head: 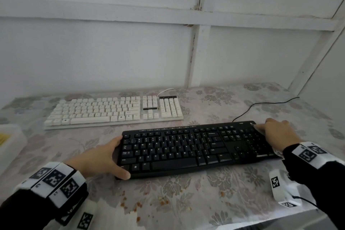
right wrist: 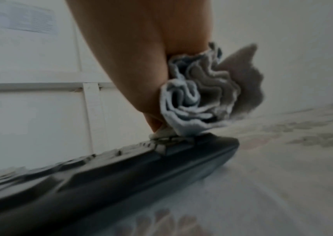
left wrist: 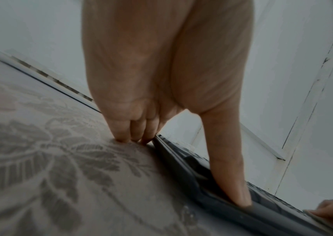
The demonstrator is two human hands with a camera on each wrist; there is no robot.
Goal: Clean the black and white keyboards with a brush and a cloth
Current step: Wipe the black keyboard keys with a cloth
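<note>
The black keyboard (head: 196, 149) lies on the flowered tablecloth (head: 205, 192), nearer to the person than the white keyboard (head: 115, 111). The left hand (head: 101, 158) holds its left end: the thumb lies on the front corner, the fingers touch the cloth at the far edge. The right hand (head: 278, 134) presses a crumpled grey cloth (right wrist: 205, 95) on the number keys. Orange crumbs (head: 140, 205) lie before the keyboard. At the left edge stands a pale box (head: 11, 142); what is inside I cannot tell.

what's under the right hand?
A bunched cloth sits under the right hand, pressed onto the number-pad end of the black keyboard. The keys beneath the cloth and palm are covered, so any dirt there cannot be seen.
</note>
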